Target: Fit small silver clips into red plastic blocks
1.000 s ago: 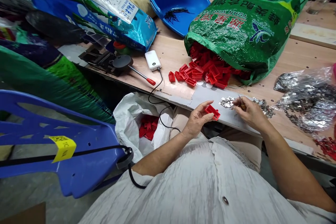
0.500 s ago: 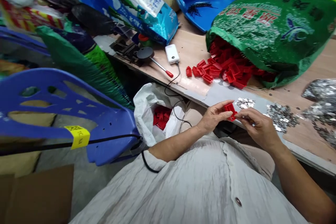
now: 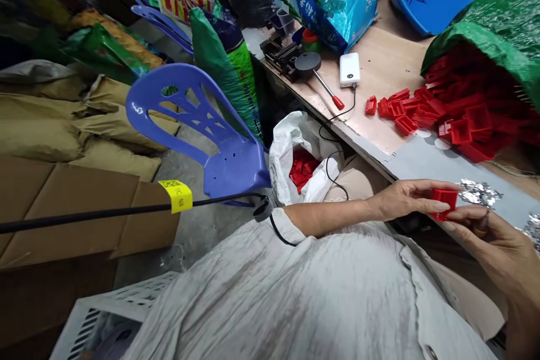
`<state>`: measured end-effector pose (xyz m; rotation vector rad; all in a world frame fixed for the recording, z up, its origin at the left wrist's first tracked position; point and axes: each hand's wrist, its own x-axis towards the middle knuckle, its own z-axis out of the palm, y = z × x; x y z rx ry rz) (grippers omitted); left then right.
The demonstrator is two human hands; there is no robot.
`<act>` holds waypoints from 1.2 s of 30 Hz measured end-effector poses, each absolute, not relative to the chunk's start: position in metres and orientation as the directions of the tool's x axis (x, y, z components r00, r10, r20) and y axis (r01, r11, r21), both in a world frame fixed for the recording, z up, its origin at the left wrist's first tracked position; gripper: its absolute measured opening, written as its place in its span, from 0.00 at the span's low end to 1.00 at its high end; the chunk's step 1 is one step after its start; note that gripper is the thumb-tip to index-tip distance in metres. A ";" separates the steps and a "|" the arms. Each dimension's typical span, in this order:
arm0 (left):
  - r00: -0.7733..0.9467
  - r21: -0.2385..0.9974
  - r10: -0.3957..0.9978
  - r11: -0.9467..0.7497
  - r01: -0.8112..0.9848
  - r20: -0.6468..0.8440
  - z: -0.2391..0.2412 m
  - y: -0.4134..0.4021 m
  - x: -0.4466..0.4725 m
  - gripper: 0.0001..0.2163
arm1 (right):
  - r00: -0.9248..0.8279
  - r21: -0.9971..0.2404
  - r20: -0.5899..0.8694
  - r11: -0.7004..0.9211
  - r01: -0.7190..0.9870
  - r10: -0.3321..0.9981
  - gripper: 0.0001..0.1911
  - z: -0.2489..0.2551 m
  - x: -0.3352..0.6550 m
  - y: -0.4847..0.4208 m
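A small red plastic box-like part [image 3: 444, 202] is held at the table's front edge. My left hand [image 3: 407, 199] grips it between thumb and fingers from the left. Thumb and fingertips of my right hand [image 3: 485, 230] press on its lower right side; whether they also hold a small metal piece is hidden. Just beyond the part lies a pile of thin silvery metal pieces [image 3: 480, 192]. More red plastic parts [image 3: 468, 124] spill from the green woven sack [image 3: 502, 22] onto the table.
A white bag [image 3: 280, 166] with red parts inside stands left of my legs. Along the table are a white power bank [image 3: 350, 70] with a black cable, a red-tipped lever tool [image 3: 310, 64] and a blue basin [image 3: 405, 5]. A blue plastic chair [image 3: 236, 166] stands on the left.
The view has swung left, so the hands and table appear further right. Both hands still hold the red part, which is now turned to show a flat side.
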<state>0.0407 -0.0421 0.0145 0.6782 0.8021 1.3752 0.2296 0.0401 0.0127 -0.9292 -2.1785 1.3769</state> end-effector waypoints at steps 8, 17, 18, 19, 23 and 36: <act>-0.120 0.924 0.993 -0.057 -0.379 0.012 -0.007 -0.023 0.023 0.24 | -0.697 -0.753 0.020 0.470 0.461 0.717 0.23 0.015 0.227 0.049; 0.024 0.956 0.994 -0.108 0.274 0.106 -0.009 -0.001 0.000 0.18 | -0.648 -0.607 0.147 0.585 0.537 0.747 0.15 0.012 0.216 0.044; 0.041 0.946 0.993 -0.120 0.303 0.113 -0.009 0.000 0.000 0.19 | -0.654 -0.609 0.142 0.587 0.534 0.743 0.14 0.012 0.215 0.045; 0.056 0.939 0.991 -0.133 0.318 0.122 -0.009 0.001 -0.001 0.19 | -0.664 -0.613 0.141 0.591 0.525 0.735 0.13 0.012 0.215 0.046; 0.101 0.932 0.985 -0.164 0.323 0.139 -0.010 0.005 -0.004 0.20 | -0.697 -0.626 0.135 0.606 0.491 0.704 0.13 0.009 0.212 0.050; 0.110 0.932 0.989 -0.130 0.337 0.098 -0.011 0.007 -0.007 0.19 | -0.693 -0.615 0.100 0.592 0.521 0.714 0.12 0.007 0.207 0.050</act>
